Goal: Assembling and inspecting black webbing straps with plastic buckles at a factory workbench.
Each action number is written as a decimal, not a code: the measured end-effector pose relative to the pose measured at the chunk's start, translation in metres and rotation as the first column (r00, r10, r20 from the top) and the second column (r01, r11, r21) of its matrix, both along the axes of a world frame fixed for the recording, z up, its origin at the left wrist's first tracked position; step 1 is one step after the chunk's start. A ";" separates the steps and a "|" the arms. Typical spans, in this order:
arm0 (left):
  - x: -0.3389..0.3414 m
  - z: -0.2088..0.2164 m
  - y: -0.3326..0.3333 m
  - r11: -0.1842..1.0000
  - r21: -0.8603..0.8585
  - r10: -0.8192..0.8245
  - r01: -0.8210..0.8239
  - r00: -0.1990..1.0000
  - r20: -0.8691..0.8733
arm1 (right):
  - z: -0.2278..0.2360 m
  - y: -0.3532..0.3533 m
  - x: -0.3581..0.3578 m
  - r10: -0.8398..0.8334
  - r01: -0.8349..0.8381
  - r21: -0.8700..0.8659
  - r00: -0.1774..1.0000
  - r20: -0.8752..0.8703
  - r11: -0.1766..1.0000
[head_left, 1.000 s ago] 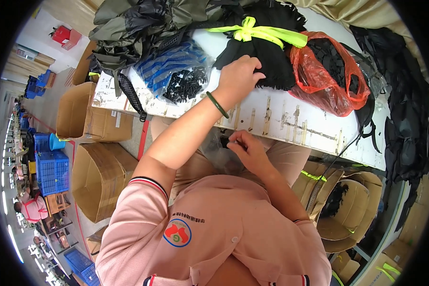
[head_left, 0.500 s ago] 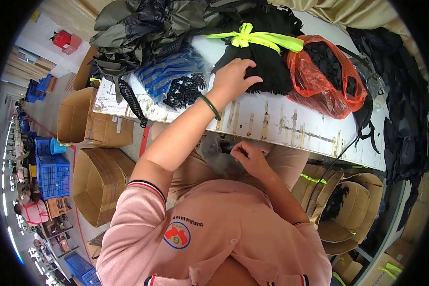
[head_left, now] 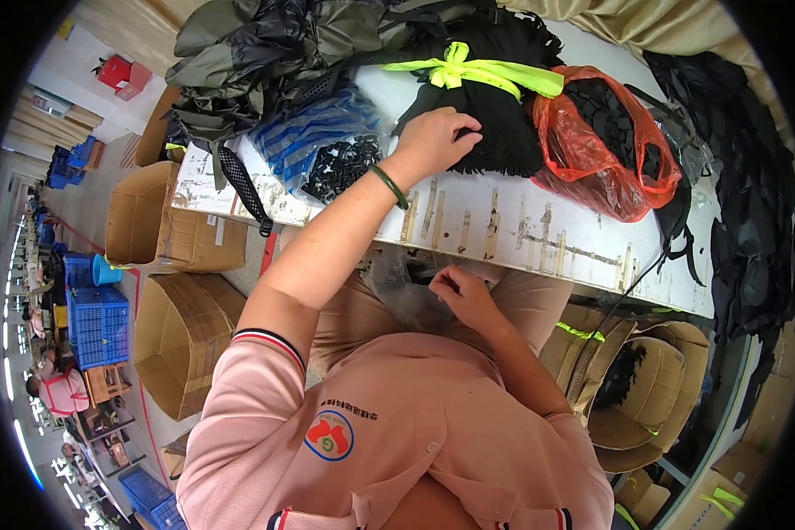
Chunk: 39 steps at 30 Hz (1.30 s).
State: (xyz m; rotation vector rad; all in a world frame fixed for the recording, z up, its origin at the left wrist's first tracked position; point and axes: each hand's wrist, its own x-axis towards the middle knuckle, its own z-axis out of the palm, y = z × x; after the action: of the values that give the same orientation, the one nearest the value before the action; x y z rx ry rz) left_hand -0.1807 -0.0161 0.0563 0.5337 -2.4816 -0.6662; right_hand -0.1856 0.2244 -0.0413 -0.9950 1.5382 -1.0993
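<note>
My left hand [head_left: 435,144] rests at the left edge of a bundle of black fabric strips [head_left: 496,132] on the table, its thumb and fingertips drawn together. Whether a strip is between them is hidden against the black. A bright yellow-green band [head_left: 455,68] is knotted around the bundle. Below the table edge, over my lap, my right hand [head_left: 465,293] is curled with the fingertips pressed together; anything in it is too small to make out. A clear plastic bag [head_left: 405,287] lies on my lap beside that hand. Left of my left wrist is a bag of small black plastic buckles [head_left: 340,168].
A red plastic bag [head_left: 552,172] with black pieces stands right of the bundle on the white table [head_left: 512,234]. Dark bags [head_left: 238,62] are piled at the back left. Cardboard boxes [head_left: 185,340] stand on both sides; black fabric [head_left: 751,194] hangs at the right.
My left thumb and fingers, spread apart before, have closed together at the bundle's edge. My right hand has barely moved, its fingers slightly more closed.
</note>
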 end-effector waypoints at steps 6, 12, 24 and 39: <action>-0.005 -0.006 0.012 0.992 -0.087 0.086 -0.092 0.994 -0.074 | -0.006 0.003 0.000 0.004 -0.004 0.002 0.999 -0.041 1.000; 0.009 0.014 0.036 0.945 -0.325 0.022 -0.048 0.996 -0.084 | 0.007 0.003 -0.012 -0.115 0.116 -0.034 0.993 0.008 0.993; 0.131 -0.044 0.149 0.877 -0.116 -0.323 0.465 0.752 0.575 | 0.112 -0.074 -0.068 -0.129 0.133 -0.049 0.989 0.072 0.990; 0.158 -0.048 -0.023 0.969 0.119 0.178 -0.217 0.945 0.273 | 0.050 -0.030 -0.001 -0.155 0.170 -0.097 0.977 0.148 0.981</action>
State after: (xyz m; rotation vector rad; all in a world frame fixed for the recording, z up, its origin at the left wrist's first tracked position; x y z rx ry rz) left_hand -0.0227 -0.0395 0.0088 0.9710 -2.5822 -0.7434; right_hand -0.1870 0.1949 0.0087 -0.8560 1.4782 -1.3526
